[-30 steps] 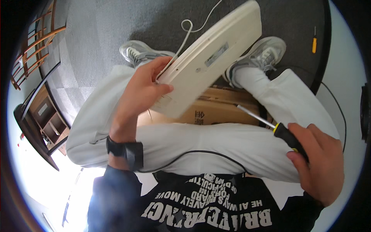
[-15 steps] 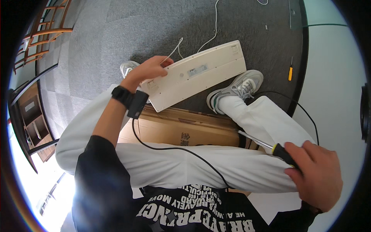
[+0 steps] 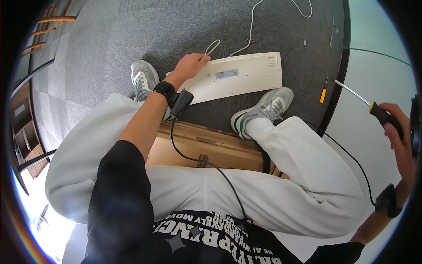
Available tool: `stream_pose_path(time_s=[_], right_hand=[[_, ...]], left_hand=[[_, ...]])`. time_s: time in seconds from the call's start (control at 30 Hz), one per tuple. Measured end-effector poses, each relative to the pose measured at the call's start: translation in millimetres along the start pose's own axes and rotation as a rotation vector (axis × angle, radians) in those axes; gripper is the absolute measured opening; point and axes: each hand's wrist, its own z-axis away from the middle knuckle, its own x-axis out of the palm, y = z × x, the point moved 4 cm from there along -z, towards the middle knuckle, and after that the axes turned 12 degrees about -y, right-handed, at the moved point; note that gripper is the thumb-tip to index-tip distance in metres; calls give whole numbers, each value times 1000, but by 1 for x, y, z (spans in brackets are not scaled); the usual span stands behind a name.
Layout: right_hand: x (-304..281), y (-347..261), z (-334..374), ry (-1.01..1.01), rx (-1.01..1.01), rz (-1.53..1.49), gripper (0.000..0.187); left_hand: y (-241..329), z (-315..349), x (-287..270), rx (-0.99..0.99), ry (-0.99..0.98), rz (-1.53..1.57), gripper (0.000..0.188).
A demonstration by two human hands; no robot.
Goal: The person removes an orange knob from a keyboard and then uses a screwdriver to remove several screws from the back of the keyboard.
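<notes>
A white keyboard (image 3: 252, 77) lies underside up on the carpet between my shoes, a pale label and several screw points showing. My left hand (image 3: 192, 66) is at its far left edge, fingers curled over the rim beside a loop of white cable (image 3: 213, 46). What the fingertips do below the rim is hidden. Far to the right, my right hand (image 3: 399, 136) is closed around the black-and-yellow handle of a long screwdriver (image 3: 354, 92). Its shaft points up and left, over the pale surface. On the carpet near the tip lies a smaller yellow-handled screwdriver (image 3: 323, 95).
A cardboard box (image 3: 228, 160) lies between my bent legs and the keyboard. My shoes (image 3: 144, 79) flank the keyboard. A black cable (image 3: 349, 154) curves along my right side. A tiny pale piece (image 3: 305, 42) lies on the carpet. Wooden chairs (image 3: 57, 18) stand far left.
My right hand has carried the long screwdriver from above my right leg outward to the far right. My left hand has moved right along the keyboard, which now lies flatter.
</notes>
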Motion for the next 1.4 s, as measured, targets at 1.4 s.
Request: stream_pose_path(time_s=[1.4], right_hand=[[157,-73,-310,69,-275,-1187,32]], left_hand=[[97,-118,-25,398,264,-137,12]])
